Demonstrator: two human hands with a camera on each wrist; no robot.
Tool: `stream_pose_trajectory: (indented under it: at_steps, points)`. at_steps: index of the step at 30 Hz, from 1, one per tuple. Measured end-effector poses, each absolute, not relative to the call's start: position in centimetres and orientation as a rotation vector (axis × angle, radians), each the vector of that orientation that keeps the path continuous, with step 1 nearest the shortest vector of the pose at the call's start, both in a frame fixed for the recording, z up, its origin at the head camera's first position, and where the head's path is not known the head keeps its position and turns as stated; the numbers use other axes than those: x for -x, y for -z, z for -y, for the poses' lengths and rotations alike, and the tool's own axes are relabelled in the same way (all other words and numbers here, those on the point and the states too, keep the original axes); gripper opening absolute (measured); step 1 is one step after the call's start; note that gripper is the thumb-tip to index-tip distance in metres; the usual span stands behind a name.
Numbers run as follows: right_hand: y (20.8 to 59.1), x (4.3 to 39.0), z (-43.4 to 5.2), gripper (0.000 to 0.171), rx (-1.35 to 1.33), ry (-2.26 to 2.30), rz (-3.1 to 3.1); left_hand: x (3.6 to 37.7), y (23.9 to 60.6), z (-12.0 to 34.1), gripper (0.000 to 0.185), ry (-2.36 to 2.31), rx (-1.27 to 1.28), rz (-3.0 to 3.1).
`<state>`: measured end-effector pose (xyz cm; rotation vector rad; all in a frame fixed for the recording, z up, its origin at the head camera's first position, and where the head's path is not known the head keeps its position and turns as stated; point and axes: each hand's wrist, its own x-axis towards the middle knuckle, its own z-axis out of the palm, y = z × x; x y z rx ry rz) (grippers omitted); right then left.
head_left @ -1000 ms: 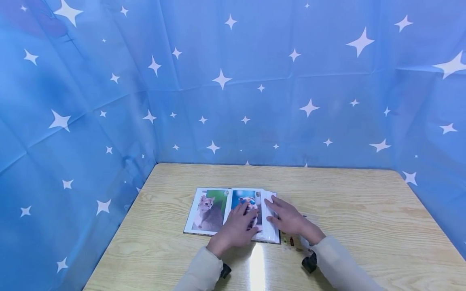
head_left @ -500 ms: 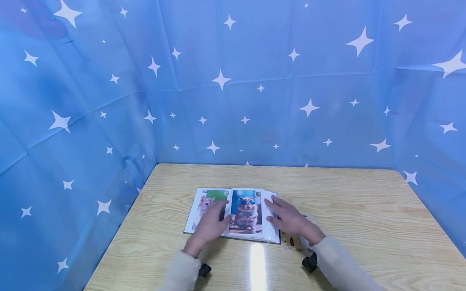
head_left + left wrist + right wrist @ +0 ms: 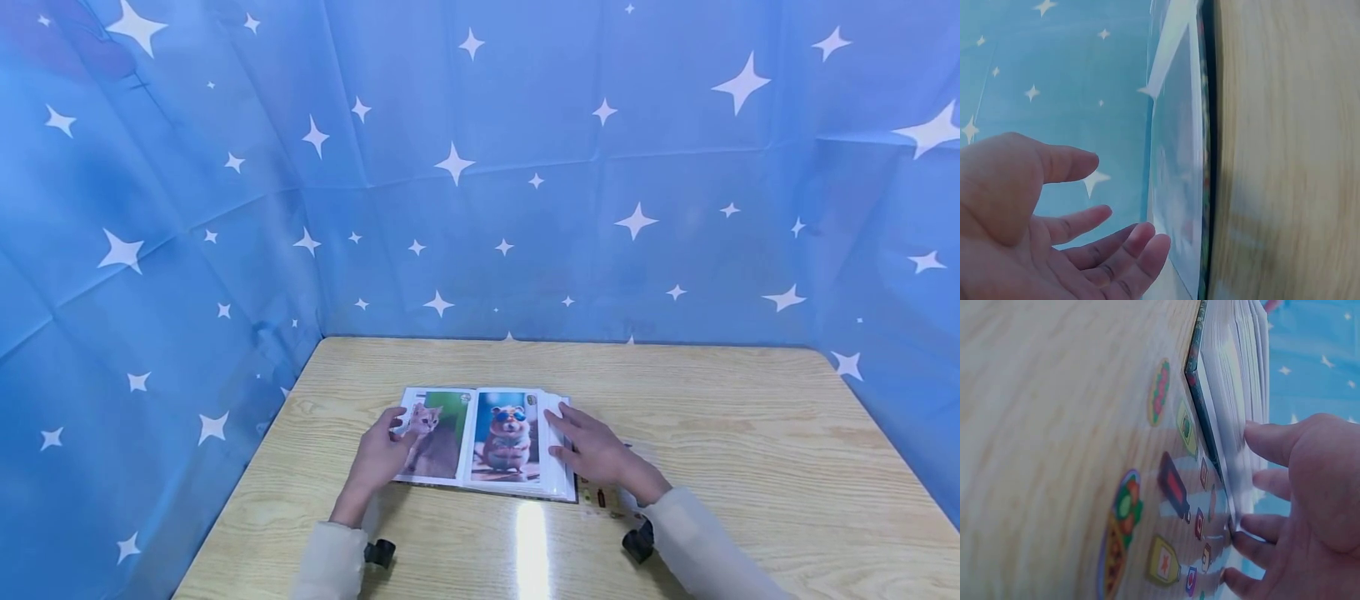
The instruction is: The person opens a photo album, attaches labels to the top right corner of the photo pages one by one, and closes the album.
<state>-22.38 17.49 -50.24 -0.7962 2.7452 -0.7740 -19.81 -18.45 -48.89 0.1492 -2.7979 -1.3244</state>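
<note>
An open photo album (image 3: 468, 450) lies on the table, with a cat picture (image 3: 438, 450) on its left page and a picture of a hamster in sunglasses (image 3: 508, 437) on its right page. My left hand (image 3: 378, 454) is over the album's left edge, thumb and fingers spread and loosely bent. In the left wrist view nothing is in that hand (image 3: 1066, 219), and its fingertips overlap the page. At the right side, my right hand (image 3: 596, 450) rests against the stacked page edges (image 3: 1235, 394), its thumb on them and its fingers extended.
Beside my right hand, a clear sheet of food stickers (image 3: 1172, 487) lies on the wooden table (image 3: 750, 433), partly under the forearm. A blue curtain with white stars (image 3: 555, 208) hangs behind and at both sides. Light glares on the table's front (image 3: 531, 542).
My left hand has moved left from the hamster picture, across the cat picture, to the album's left edge. Both pictures are now mostly uncovered. My right hand has stayed in place.
</note>
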Motion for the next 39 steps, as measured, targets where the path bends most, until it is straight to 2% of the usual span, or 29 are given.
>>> stream_pose_trajectory:
  at_steps: [13, 31, 39]
  points:
    - [50.3, 22.2, -17.5, 0.061, 0.779, 0.800, -2.725, 20.1, 49.3, 21.1, 0.049, 1.431, -0.307, 2.829]
    - [50.4, 22.1, -17.4, 0.059, 0.824, 0.827, -2.742, 20.8, 48.6, 21.0, 0.052, 1.770, -0.592, 2.665]
    - [50.7, 22.1, -17.4, 0.059, 0.808, 0.819, -2.739, 20.6, 48.3, 20.8, 0.053, 1.845, -0.565, 2.656]
